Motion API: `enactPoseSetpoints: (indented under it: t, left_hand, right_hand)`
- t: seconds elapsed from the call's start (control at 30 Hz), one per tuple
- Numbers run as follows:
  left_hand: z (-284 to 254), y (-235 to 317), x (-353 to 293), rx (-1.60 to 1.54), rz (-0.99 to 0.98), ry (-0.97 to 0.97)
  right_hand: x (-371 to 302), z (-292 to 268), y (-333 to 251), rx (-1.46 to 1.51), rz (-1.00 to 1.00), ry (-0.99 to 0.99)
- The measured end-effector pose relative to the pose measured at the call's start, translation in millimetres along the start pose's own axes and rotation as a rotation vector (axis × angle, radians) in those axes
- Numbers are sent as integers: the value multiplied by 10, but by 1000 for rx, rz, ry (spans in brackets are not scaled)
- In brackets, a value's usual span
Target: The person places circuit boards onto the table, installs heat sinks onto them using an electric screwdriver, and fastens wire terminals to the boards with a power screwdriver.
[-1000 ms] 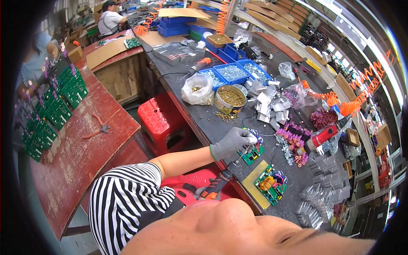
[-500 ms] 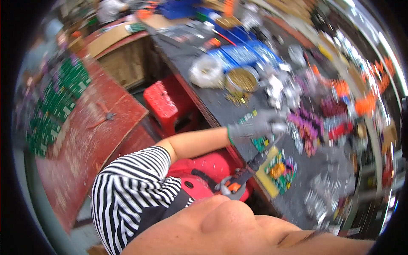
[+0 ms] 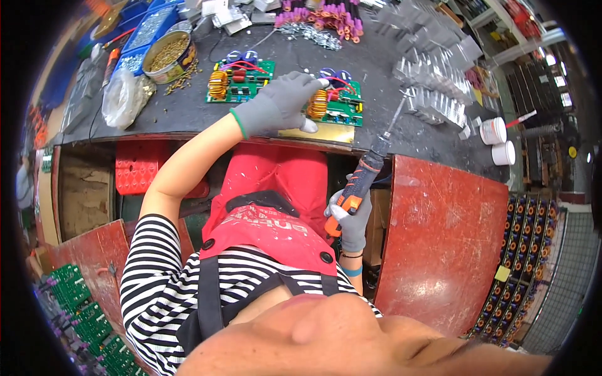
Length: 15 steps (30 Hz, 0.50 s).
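My left hand (image 3: pixel 282 103), in a grey glove, lies over the left side of a green circuit board (image 3: pixel 343 111), fingers at its far edge and thumb at its near edge. The board carries a copper coil (image 3: pixel 318 105) and purple-topped capacitors, and sits on a yellow plate (image 3: pixel 326 133) by the table's front edge. My right hand (image 3: pixel 354 219), also gloved, is closed round the handle of a dark-and-orange electric screwdriver (image 3: pixel 364 178). Its long bit points up and away, right of the board. A similar circuit board (image 3: pixel 241 88) lies left of it, partly behind my left hand.
At the left are a tub of brass screws (image 3: pixel 168 57), a plastic bag (image 3: pixel 125 100) and blue bins (image 3: pixel 147 31). Metal heat sinks (image 3: pixel 439 81) crowd the right, beside white jars (image 3: pixel 494 130). Purple-tipped cables (image 3: pixel 326 19) lie at the back. A red board (image 3: pixel 445 238) flanks me.
My view has swung round and sharpened, facing the bench squarely. My left hand has come from near the screwdriver's bit to the circuit board. My right hand still holds the screwdriver.
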<state>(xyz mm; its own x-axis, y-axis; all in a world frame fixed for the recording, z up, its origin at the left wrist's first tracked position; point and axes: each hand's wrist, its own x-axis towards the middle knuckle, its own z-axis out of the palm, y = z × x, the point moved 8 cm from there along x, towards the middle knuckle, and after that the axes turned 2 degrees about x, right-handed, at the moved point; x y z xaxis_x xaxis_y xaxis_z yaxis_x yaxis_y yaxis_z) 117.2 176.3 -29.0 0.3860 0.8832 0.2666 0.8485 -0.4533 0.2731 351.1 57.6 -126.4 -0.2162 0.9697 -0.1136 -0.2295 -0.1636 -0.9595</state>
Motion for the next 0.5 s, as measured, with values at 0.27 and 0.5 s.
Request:
enactPoseSetpoints:
  t: [0.27, 0.5]
  left_hand:
    - [252, -109, 247, 62, 38, -147]
    - [166, -313, 126, 80, 39, -100]
  right_hand:
    - [6, -93, 94, -54, 2, -74]
    - [89, -30, 213, -23, 34, -102]
